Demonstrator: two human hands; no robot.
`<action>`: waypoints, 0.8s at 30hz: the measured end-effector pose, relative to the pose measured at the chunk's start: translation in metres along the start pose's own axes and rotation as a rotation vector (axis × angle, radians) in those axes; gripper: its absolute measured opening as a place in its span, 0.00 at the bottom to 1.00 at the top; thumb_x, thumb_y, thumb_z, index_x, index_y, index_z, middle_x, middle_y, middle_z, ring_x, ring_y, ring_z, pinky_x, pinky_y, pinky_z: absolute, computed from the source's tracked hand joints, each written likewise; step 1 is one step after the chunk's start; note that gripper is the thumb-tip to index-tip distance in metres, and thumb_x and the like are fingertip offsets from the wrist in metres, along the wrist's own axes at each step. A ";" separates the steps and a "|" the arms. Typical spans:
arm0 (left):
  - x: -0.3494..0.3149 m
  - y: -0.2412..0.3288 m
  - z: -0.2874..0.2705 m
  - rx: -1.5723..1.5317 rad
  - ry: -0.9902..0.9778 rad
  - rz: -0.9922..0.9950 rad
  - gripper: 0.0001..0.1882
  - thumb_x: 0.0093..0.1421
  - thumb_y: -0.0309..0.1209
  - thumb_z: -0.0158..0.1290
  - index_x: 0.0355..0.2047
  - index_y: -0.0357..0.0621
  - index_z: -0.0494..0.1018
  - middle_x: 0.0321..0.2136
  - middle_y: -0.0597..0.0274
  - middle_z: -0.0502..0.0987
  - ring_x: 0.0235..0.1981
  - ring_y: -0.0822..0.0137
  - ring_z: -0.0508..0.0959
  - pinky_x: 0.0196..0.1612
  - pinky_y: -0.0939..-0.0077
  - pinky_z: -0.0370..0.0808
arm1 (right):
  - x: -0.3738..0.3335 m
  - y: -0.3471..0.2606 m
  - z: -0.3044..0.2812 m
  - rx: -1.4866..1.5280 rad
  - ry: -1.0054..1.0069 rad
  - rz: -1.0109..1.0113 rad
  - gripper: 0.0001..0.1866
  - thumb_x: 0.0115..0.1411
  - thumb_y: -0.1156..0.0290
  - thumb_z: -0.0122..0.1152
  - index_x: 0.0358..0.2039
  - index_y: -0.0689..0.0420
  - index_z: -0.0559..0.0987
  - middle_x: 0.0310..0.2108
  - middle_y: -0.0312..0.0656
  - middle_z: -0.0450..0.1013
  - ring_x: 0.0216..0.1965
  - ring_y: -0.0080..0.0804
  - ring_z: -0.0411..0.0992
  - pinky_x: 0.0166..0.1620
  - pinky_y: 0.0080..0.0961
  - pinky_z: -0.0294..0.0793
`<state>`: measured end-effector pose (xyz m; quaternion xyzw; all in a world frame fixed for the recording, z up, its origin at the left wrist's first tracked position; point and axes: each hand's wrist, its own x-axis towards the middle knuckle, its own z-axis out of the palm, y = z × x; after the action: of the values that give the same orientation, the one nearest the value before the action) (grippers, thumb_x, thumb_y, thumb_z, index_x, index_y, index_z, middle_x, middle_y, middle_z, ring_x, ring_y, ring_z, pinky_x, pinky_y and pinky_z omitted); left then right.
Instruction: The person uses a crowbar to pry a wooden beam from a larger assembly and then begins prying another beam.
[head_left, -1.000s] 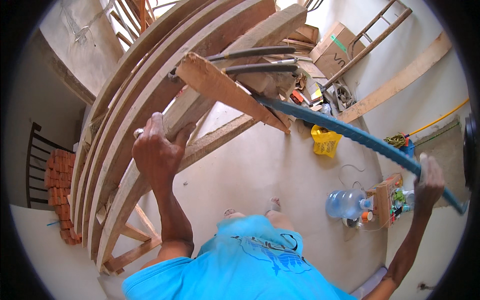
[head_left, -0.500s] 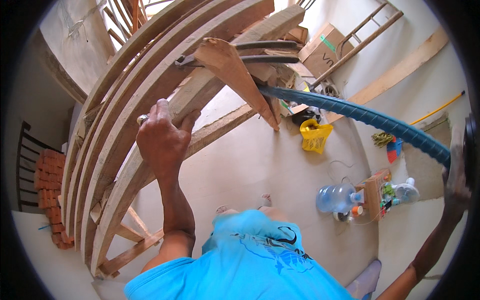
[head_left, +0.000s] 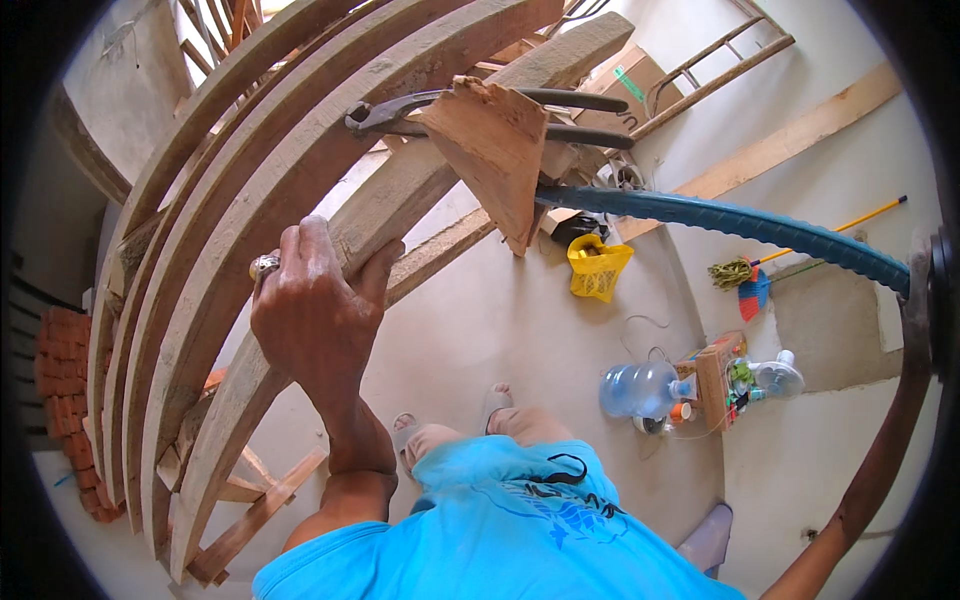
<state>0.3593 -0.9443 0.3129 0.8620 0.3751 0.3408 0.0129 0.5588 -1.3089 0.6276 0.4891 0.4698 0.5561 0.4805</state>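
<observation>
1. My left hand [head_left: 312, 312], a ring on one finger, is clamped over the edge of a long curved wooden beam [head_left: 300, 190].
2. My right hand [head_left: 918, 290], at the frame's rim, appears wrapped around a ribbed blue steel bar [head_left: 740, 222]; its fingers are not clear.
3. A dark pair of long-handled pincers [head_left: 480, 105] lies on the beam beside a triangular plywood offcut [head_left: 495, 150].
4. Below, a yellow bag [head_left: 597, 267] sits on the concrete floor [head_left: 500, 320].

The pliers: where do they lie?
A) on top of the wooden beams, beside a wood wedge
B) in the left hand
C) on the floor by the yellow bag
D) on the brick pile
A: the pliers rest across the beams, touching the wedge, above the left hand, which grips a beam.
</observation>
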 end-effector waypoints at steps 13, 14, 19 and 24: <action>0.005 -0.006 -0.003 -0.007 -0.010 -0.012 0.27 0.50 0.54 0.63 0.36 0.43 0.73 0.32 0.57 0.77 0.30 0.52 0.80 0.31 0.59 0.77 | -0.137 0.007 0.069 0.331 -0.300 0.059 0.25 0.59 0.74 0.62 0.57 0.61 0.71 0.52 0.51 0.74 0.54 0.54 0.72 0.57 0.45 0.73; 0.004 -0.007 -0.005 -0.013 -0.022 -0.035 0.27 0.50 0.53 0.64 0.36 0.43 0.73 0.32 0.56 0.78 0.31 0.52 0.80 0.32 0.59 0.78 | -0.144 0.006 0.067 0.347 -0.287 0.053 0.26 0.58 0.75 0.63 0.58 0.61 0.70 0.53 0.51 0.74 0.54 0.54 0.72 0.58 0.45 0.72; 0.006 0.004 0.002 -0.021 -0.020 -0.007 0.27 0.50 0.54 0.64 0.37 0.44 0.74 0.31 0.57 0.78 0.32 0.52 0.80 0.33 0.57 0.77 | -0.095 0.013 0.172 0.210 -0.242 0.158 0.31 0.49 0.78 0.68 0.57 0.57 0.73 0.53 0.50 0.74 0.52 0.50 0.74 0.55 0.40 0.75; 0.012 -0.004 0.003 0.066 0.001 0.010 0.28 0.50 0.53 0.64 0.37 0.41 0.73 0.33 0.55 0.78 0.30 0.50 0.81 0.31 0.58 0.77 | -0.106 -0.033 0.167 0.229 -0.141 0.169 0.33 0.44 0.79 0.70 0.55 0.56 0.75 0.51 0.49 0.75 0.50 0.46 0.76 0.52 0.36 0.77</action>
<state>0.3645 -0.9330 0.3168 0.8636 0.3818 0.3288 -0.0174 0.7336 -1.4026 0.5985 0.6164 0.4524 0.5016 0.4047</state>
